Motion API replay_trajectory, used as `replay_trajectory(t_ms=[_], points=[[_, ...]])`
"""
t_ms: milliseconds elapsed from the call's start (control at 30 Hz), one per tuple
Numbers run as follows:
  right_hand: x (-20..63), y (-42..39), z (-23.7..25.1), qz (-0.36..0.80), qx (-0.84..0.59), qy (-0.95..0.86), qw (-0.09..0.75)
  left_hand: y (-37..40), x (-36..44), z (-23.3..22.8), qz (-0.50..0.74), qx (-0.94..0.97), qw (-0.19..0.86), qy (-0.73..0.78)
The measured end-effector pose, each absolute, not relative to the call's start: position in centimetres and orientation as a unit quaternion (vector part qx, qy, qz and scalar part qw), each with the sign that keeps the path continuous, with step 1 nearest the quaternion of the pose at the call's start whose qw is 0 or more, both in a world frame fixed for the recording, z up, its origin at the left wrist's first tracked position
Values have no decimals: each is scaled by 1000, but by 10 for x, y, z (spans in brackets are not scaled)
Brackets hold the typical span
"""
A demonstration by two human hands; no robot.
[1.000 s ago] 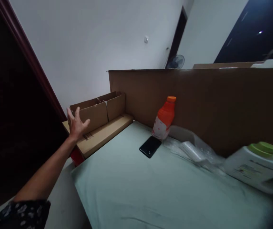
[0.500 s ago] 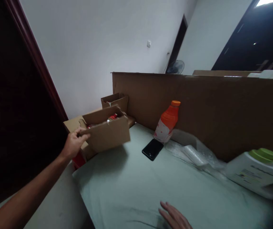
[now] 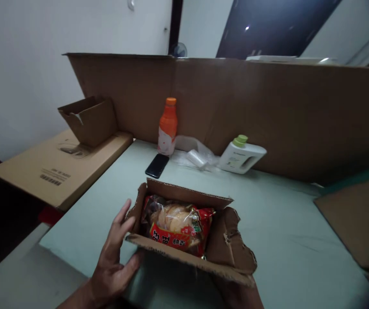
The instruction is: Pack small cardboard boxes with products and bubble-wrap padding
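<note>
An open cardboard box (image 3: 226, 244) with torn flaps is in front of me, tilted so that its inside shows. A red and clear bag of rice crackers (image 3: 174, 221) lies in it. My left hand (image 3: 113, 255) holds the box at its left end, fingers along the side and thumb by the near wall. Under the right part of the near wall is my right hand (image 3: 240, 294), bearing the box from below, with its fingers hidden.
Behind the box are a black phone (image 3: 157, 166), an orange bottle (image 3: 168, 126), clear plastic wrap (image 3: 197, 159) and a white jug (image 3: 240, 156) with a green cap. A smaller open box (image 3: 96, 122) stands on a flat carton (image 3: 52, 167) at left. A cardboard wall (image 3: 268, 116) runs behind.
The box has come from the left side to the middle in front of me. My right hand has moved from above the table to under the box. The view has swung right.
</note>
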State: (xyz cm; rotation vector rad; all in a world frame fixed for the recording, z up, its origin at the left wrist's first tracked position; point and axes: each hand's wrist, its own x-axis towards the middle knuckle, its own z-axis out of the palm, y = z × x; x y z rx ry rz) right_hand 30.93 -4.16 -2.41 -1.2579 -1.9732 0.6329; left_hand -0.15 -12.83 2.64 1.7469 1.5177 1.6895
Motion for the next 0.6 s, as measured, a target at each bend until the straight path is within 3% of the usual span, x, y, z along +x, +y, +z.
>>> replay_trajectory(t_ms=[100, 300, 433, 600], points=[[326, -46, -22, 226, -474, -781, 338, -116, 3, 3, 588, 562, 159, 559], [334, -27, -24, 286, -454, -789, 299, -70, 2, -7, 419, 596, 284, 624], [331, 14, -23, 290, -492, -750, 334, -19, 12, -6, 442, 565, 317, 620], [355, 84, 3, 289, -461, -780, 308, 18, 19, -34, 490, 525, 310, 623]])
